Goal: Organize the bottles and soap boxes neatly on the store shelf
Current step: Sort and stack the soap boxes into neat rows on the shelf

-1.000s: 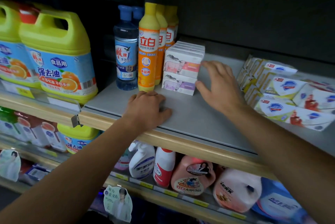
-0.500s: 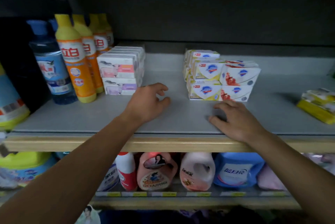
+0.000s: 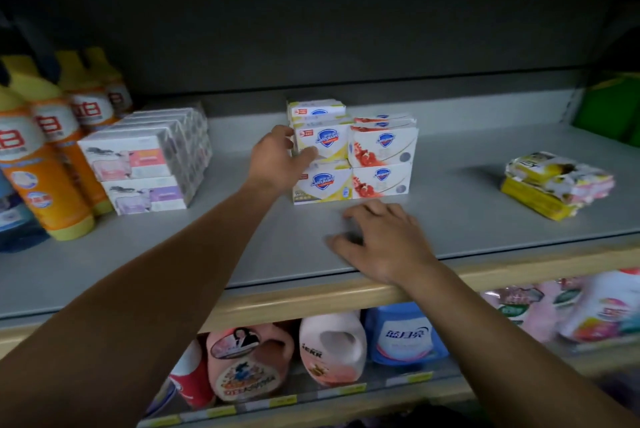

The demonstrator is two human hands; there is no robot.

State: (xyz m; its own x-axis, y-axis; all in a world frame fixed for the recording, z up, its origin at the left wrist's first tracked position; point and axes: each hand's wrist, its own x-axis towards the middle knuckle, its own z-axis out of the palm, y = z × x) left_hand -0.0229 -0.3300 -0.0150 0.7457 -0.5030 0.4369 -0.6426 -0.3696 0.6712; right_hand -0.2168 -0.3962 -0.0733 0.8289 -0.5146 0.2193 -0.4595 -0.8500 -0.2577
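The left hand (image 3: pixel 277 161) reached to the left side of the Safeguard soap boxes (image 3: pixel 353 154), thumb on the face of the upper yellow box and fingers curled round its side, probably to square the stack or shift it. The right hand (image 3: pixel 377 240) lay flat with spread fingers on the grey shelf (image 3: pixel 467 206) just before the stack, holding nothing, seemingly as a brace. The boxes stood mid-shelf, two high: white-and-yellow ones left, white-and-red ones right, each with a blue shield badge.
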